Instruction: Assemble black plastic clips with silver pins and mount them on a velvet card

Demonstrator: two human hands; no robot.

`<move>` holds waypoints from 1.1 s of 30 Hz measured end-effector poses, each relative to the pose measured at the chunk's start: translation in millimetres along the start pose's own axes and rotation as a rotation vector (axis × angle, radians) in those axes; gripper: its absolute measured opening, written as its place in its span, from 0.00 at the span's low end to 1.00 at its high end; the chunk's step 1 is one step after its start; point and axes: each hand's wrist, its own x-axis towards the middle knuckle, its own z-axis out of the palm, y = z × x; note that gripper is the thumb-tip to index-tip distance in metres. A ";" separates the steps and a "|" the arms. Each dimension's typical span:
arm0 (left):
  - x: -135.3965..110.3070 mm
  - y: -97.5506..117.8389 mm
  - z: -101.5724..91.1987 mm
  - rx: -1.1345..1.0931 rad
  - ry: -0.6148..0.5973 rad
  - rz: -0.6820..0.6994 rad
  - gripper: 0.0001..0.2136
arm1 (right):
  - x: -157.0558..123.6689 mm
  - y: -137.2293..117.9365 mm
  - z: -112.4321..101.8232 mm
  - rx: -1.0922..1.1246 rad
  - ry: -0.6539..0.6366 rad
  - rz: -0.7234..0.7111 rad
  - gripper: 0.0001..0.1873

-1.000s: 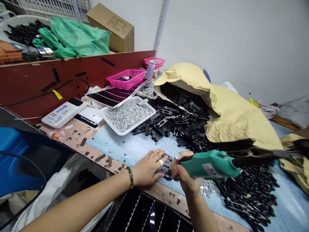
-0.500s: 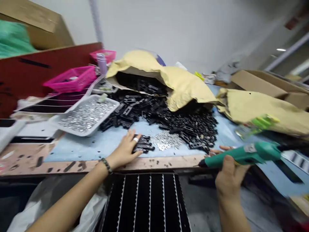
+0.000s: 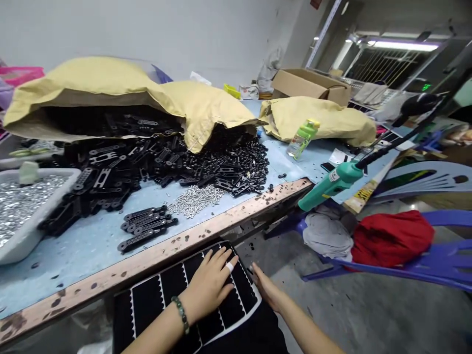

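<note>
My left hand point(image 3: 212, 282), with a white ring and a beaded bracelet, lies with fingers spread on a black panel point(image 3: 171, 287) crossed by white scalloped strips, below the table edge. My right hand point(image 3: 268, 289) is at the panel's right edge, fingers stretched out and nothing visible in them. Whether it touches the edge I cannot tell. A green electric screwdriver point(image 3: 330, 184) hangs on its dark cord at the right, out of my hands. Several black perforated link-like parts point(image 3: 145, 226) lie in a row on the table, beside a pile of small silver pins point(image 3: 195, 200).
Yellow sacks point(image 3: 103, 78) lie behind a heap of black parts point(image 3: 158, 164). A white tray point(image 3: 70, 183) of shiny metal pieces stands left. A bottle point(image 3: 303, 140) is near the back. A blue chair point(image 3: 448, 250) holding red cloth point(image 3: 393, 238) stands right.
My right hand has let go of the screwdriver and moved down to the panel. My left hand has left the row of black parts and now lies on the panel. The view has swung right.
</note>
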 end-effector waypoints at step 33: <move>66.8 -7.1 -0.4 -0.040 -0.310 -0.057 0.54 | 8.5 -17.9 19.4 -0.306 0.076 -0.218 0.19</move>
